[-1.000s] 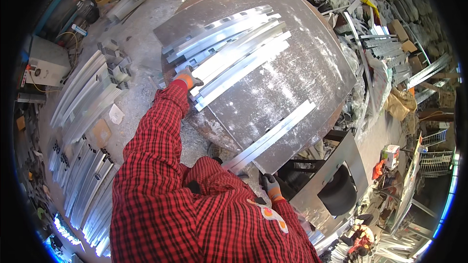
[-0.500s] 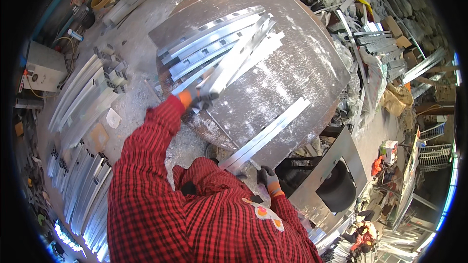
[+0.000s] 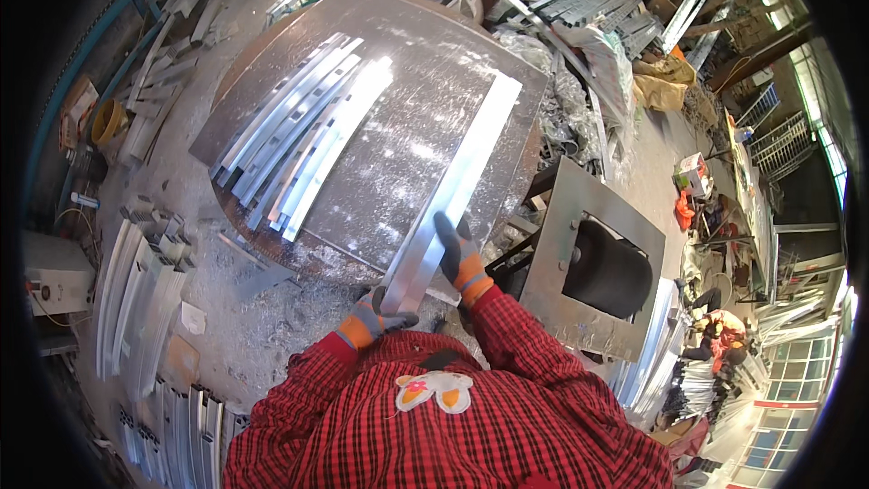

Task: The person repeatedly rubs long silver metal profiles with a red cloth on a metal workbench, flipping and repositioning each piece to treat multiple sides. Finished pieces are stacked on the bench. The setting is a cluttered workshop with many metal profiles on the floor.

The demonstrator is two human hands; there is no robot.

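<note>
A long, shiny metal profile (image 3: 466, 149) lies slantwise over the right half of a worn, dusty steel tabletop (image 3: 398, 63), its near end close to my body. My left hand (image 3: 374, 319), in a grey and orange glove, is closed round that near end. Farther up, my right hand (image 3: 460, 261), gloved alike, grips the profile's right side with fingers over its edge. Whether one piece or two lie together there is hard to tell, as glare washes out the surface. To the left, several profiles with square cutouts (image 3: 294, 122) rest in a loose fan on the tabletop.
Right of the table stands a metal plate (image 3: 534, 276) with a cutout around a black wheel (image 3: 608, 267). Stacked profiles (image 3: 136, 299) stand on the floor at left. Scrap and plastic sheeting (image 3: 579, 72) heap up behind. A person in orange (image 3: 724, 335) is at far right.
My left hand has brought a profile from the fanned pile to the table's right side. My right hand has moved up from the table's near edge onto it. The view has turned.
</note>
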